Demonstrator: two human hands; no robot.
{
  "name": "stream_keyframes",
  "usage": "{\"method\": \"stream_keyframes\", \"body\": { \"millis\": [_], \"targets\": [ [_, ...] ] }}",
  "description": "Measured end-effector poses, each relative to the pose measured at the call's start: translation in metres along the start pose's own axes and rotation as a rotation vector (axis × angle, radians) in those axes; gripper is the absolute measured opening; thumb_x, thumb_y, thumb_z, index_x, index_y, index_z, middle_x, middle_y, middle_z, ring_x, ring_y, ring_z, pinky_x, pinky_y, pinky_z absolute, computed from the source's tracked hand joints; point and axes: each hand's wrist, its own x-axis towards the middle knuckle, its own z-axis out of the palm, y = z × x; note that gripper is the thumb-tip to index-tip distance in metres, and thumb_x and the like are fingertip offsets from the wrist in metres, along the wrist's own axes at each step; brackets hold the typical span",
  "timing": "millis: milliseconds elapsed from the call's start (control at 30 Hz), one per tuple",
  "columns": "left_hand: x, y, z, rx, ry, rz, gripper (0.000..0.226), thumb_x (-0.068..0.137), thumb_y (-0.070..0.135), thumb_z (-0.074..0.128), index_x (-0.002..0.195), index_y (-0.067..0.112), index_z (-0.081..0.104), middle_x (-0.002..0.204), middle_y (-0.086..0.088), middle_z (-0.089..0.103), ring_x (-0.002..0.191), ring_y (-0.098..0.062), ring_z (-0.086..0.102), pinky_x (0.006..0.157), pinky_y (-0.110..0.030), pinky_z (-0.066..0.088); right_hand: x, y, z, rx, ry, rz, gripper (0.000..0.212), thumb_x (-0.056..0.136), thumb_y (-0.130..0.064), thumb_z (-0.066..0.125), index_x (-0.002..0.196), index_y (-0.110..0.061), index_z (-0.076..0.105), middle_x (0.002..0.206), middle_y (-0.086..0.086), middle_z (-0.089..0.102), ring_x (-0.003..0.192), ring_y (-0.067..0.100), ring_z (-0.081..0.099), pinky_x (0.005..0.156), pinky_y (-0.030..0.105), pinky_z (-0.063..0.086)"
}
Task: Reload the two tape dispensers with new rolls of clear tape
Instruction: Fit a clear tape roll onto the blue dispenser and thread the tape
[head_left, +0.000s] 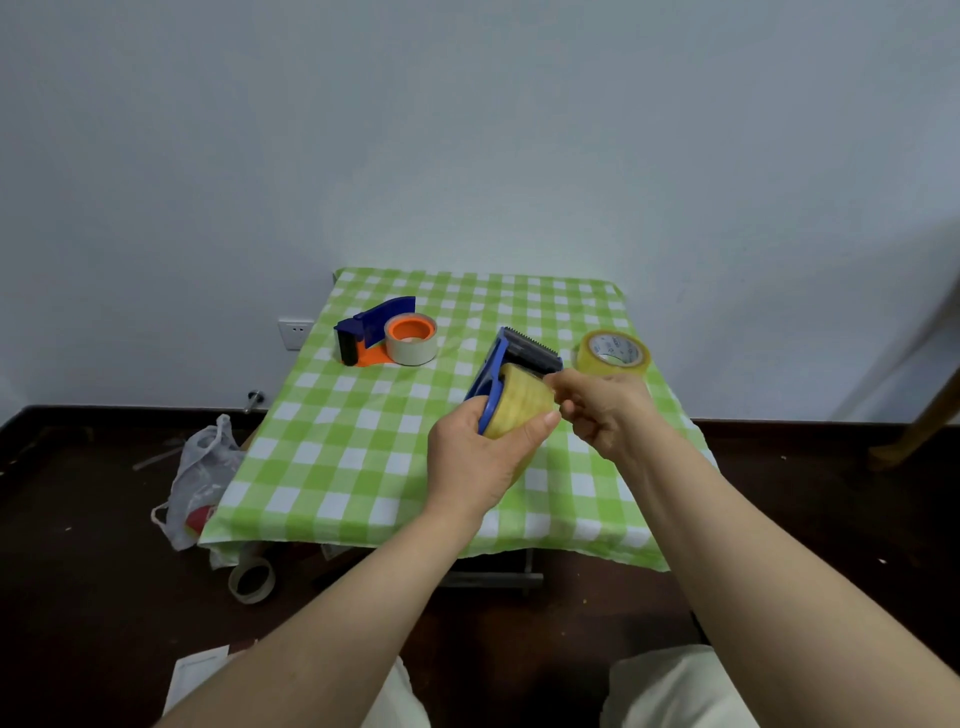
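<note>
Left hand grips blue dispenser; right hand pinches its roll.

Green-and-white checked table in front of me: far left, 1 orange-and-blue dispenser on its side, a pale roll around its orange hub. Far right, 1 yellowish tape roll lies flat. On the floor: a plastic bag, 1 thin roll.

Blue dispenser aloft with yellowish roll
</note>
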Motion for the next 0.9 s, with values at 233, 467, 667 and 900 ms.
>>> {"method": "stream_keyframes", "body": {
  "millis": [233, 467, 667, 900],
  "targets": [
    [-0.003, 0.005, 0.003, -0.037, -0.031, 0.039, 0.067, 0.055, 0.052, 0.079, 0.081, -0.008, 0.062, 0.08, -0.029, 0.065, 0.076, -0.044, 0.061, 0.07, -0.051, 0.052, -0.001, 0.005, 0.002, -0.127, 0.118, -0.305, 0.025, 0.076, -0.011, 0.073, 0.058, -0.012, 0.057, 0.059, -0.001, 0.057, 0.048, 0.008, 0.045, 0.046, 0.02, 0.037],
    [-0.006, 0.004, 0.003, -0.021, -0.058, 0.032, 0.066, 0.052, 0.054, 0.078, 0.08, -0.005, 0.063, 0.079, -0.025, 0.067, 0.077, -0.043, 0.063, 0.069, -0.052, 0.055, 0.009, 0.004, -0.004, -0.328, 0.232, -0.428, 0.029, 0.081, -0.034, 0.066, 0.056, -0.02, 0.064, 0.062, -0.007, 0.068, 0.056, 0.013, 0.054, 0.071, 0.04, 0.05],
    [-0.006, 0.007, 0.002, -0.03, -0.066, 0.053, 0.072, 0.052, 0.054, 0.078, 0.081, -0.01, 0.06, 0.08, -0.031, 0.062, 0.072, -0.044, 0.059, 0.066, -0.053, 0.052, 0.004, -0.009, -0.006, -0.601, 0.316, -0.491, 0.024, 0.081, -0.045, 0.064, 0.075, -0.021, 0.065, 0.069, -0.012, 0.065, 0.075, 0.014, 0.061, 0.066, 0.031, 0.043],
    [-0.002, 0.013, 0.0, -0.043, -0.071, 0.055, 0.074, 0.051, 0.052, 0.08, 0.08, -0.012, 0.058, 0.079, -0.033, 0.061, 0.067, -0.043, 0.059, 0.066, -0.053, 0.052, 0.003, -0.011, 0.0, -0.819, 0.349, -0.688, 0.022, 0.088, -0.045, 0.055, 0.087, -0.023, 0.057, 0.087, -0.005, 0.063, 0.082, 0.018, 0.055, 0.066, 0.031, 0.035]
  ]
}}
